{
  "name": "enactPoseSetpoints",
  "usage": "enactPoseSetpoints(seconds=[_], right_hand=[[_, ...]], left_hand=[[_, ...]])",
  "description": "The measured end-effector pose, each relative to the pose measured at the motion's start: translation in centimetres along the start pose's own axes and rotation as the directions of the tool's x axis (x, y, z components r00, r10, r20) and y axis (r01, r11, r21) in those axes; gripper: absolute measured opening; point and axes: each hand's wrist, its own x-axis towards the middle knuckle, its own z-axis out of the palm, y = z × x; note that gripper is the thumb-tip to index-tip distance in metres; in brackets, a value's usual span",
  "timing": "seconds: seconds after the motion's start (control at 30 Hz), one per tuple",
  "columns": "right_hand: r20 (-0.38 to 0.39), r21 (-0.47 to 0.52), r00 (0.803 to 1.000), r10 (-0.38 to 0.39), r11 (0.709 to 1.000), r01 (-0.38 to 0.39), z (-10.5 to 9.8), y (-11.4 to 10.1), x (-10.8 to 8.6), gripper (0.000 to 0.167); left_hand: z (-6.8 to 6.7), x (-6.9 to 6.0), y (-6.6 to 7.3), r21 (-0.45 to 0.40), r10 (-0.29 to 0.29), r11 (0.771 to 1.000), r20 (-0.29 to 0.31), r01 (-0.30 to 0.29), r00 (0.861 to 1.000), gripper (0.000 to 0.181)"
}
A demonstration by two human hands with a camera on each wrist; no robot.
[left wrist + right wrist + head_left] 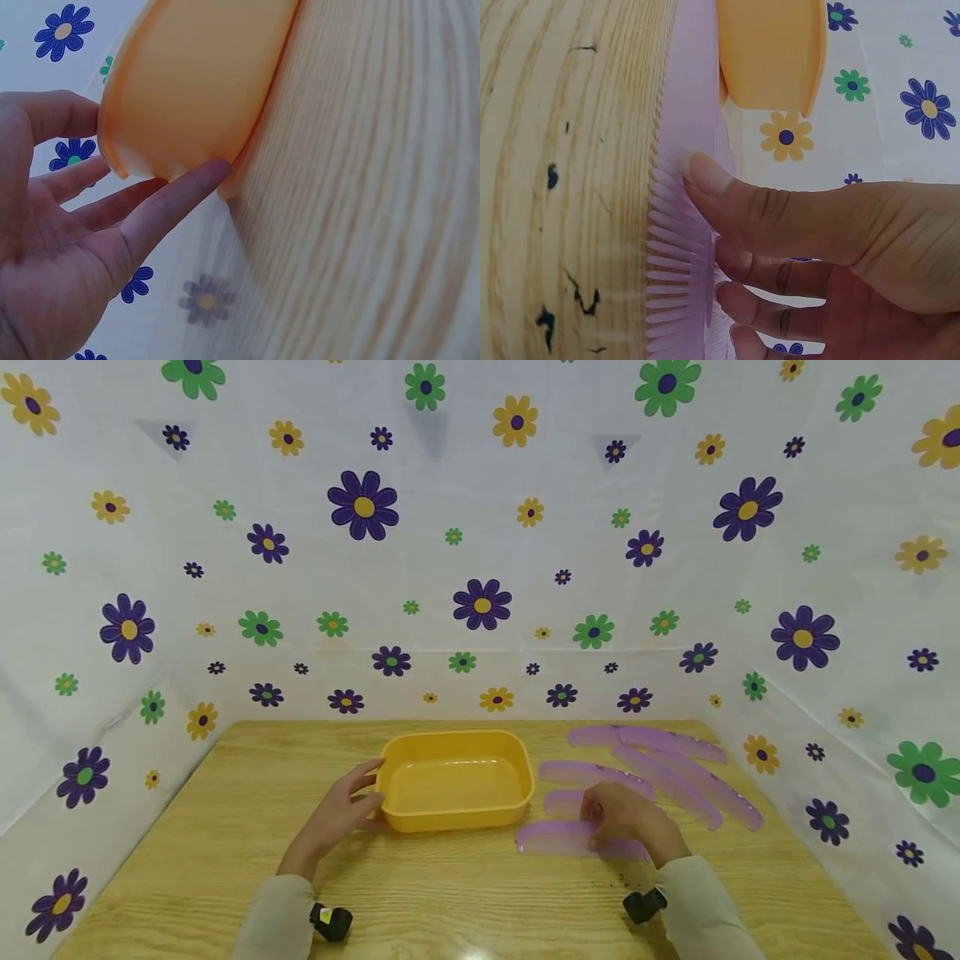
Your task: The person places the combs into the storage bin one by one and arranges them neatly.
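A yellow rectangular tray [397, 820] stands mid-table. At its left end is my left hand [341, 814], fingers spread and mostly straight; in the left wrist view the thumb [180, 199] reaches the tray's lower edge and the index finger its rim. Over the nearest purple comb [547, 841] is my right hand [618, 818]. That comb lies on the table, teeth towards me. In the right wrist view the thumb [712, 180] overlaps the comb [690, 225], with the other fingertips along its back edge, apart from the thumb. Another comb [562, 802] is partly hidden behind this hand.
Several more purple combs [667, 781] lie on the right of the wooden table [465, 893], some overlapping. Dark specks [618, 881] mark the wood near my right wrist. White flowered cloth [420, 568] encloses the back and sides.
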Motion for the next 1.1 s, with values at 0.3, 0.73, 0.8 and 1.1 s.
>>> enactPoseSetpoints(seconds=[0.3,0.73,0.8,1.1], right_hand=[[-0.024,0.007,1.0,0.004,1.0,-0.004,0.2,0.7,0.1,0.028],[-0.008,0.133,0.977,-0.215,0.968,0.214,-0.4,2.5,0.4,0.013],[-0.008,0.139,0.971,-0.237,0.962,0.236,-0.4,2.6,0.5,0.012],[-0.029,0.152,0.938,-0.345,0.926,0.346,-1.0,3.1,0.7,0.016]], left_hand=[[0.1,0.1,-0.2,-0.018,0.013,1.0,0.013,-0.012,1.0,0.066],[-0.1,0.1,-0.2,-0.007,0.016,1.0,0.013,-0.016,1.0,0.066],[-0.1,0.1,-0.2,-0.008,0.015,1.0,0.011,-0.015,1.0,0.066],[-0.1,0.1,-0.2,-0.019,0.017,1.0,0.012,-0.017,1.0,0.066]])
